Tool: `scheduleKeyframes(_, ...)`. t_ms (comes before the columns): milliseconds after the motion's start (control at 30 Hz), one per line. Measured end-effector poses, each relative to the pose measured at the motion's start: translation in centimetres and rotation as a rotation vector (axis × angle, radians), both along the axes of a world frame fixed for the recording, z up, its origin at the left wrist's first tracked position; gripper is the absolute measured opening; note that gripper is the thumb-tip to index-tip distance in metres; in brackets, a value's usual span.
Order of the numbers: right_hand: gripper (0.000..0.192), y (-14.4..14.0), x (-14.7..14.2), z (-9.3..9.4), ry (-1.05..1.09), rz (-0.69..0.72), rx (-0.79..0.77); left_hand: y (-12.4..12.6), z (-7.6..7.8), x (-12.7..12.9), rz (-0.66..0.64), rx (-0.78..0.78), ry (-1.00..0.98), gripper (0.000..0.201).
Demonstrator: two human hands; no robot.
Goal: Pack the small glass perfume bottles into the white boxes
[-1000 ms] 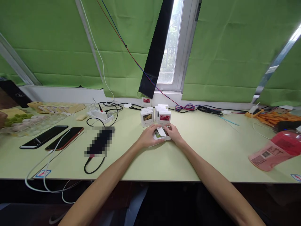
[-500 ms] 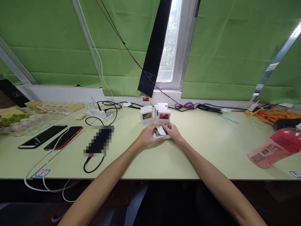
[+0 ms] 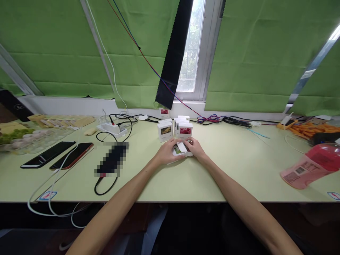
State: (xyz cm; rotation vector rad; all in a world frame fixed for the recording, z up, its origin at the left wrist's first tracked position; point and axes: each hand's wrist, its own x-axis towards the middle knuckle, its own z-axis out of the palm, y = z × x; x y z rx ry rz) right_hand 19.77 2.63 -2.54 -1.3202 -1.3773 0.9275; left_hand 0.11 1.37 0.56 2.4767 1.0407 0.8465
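Note:
On the table in front of me lies a small white box (image 3: 189, 153) with a green-and-dark picture; a narrow white piece of paper or card (image 3: 182, 146) crosses its top. My left hand (image 3: 168, 151) curves around its left side, thumb along the near edge. At the right side, my right hand (image 3: 196, 148) has its fingers bent onto the box and the white piece. The fingertips partly hide both. Just behind my hands stand upright white boxes, one with a yellow picture (image 3: 165, 131) and one with a pink-red picture (image 3: 185, 131), with more behind them.
Phones (image 3: 71, 156) and a pixelated dark device (image 3: 113, 157) with a cable lie to the left. Behind them is a white power strip (image 3: 113, 131). A pink bottle (image 3: 309, 166) stands at the right. Coiled cables (image 3: 235, 121) run along the wall.
Hardly anything differs. Both hands stay on the box, with only a slight shift of the right fingers; the view has moved a little.

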Motion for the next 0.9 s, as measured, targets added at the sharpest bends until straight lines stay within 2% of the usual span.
scheduleKeyframes(900, 0.033, -0.13, -0.14, 0.09, 0.026, 0.025, -0.029, -0.07, 0.11, -0.11, -0.018, -0.004, -0.005, 0.068)
